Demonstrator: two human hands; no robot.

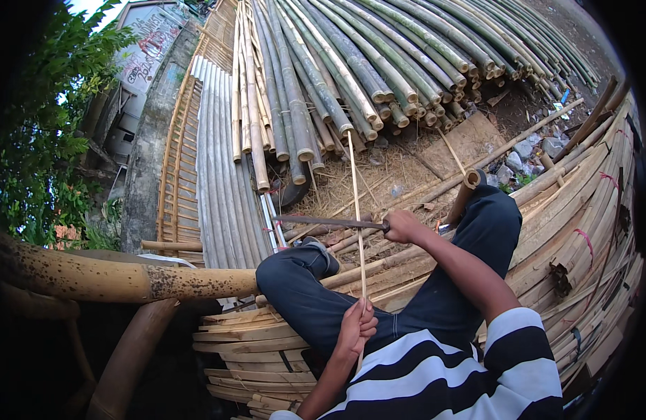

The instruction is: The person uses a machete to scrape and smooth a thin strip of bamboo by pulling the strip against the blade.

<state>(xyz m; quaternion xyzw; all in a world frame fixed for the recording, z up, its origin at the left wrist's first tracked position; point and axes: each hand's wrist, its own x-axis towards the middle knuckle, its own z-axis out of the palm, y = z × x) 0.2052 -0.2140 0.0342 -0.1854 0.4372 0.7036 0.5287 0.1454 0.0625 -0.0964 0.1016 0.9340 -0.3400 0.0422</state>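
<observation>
My left hand [356, 327] is closed around a thin, pale bamboo strip [363, 269] in front of my lap. The strip runs away from me, its far end reaching the cut ends of the stacked poles. In my right hand [405, 227], held over the gap between my knees, is the handle of a long, dark-bladed knife [316, 220]. Its blade points left and crosses the strip beyond my left hand. Whether the edge bites into the strip I cannot tell.
A large stack of green and tan bamboo poles [407, 70] lies ahead. Bundles of split bamboo slats [582, 203] spread at the right and under me. A thick bamboo pole [127, 276] juts in from the left. Corrugated sheets [221, 154] and a bamboo ladder [179, 168] lie at left.
</observation>
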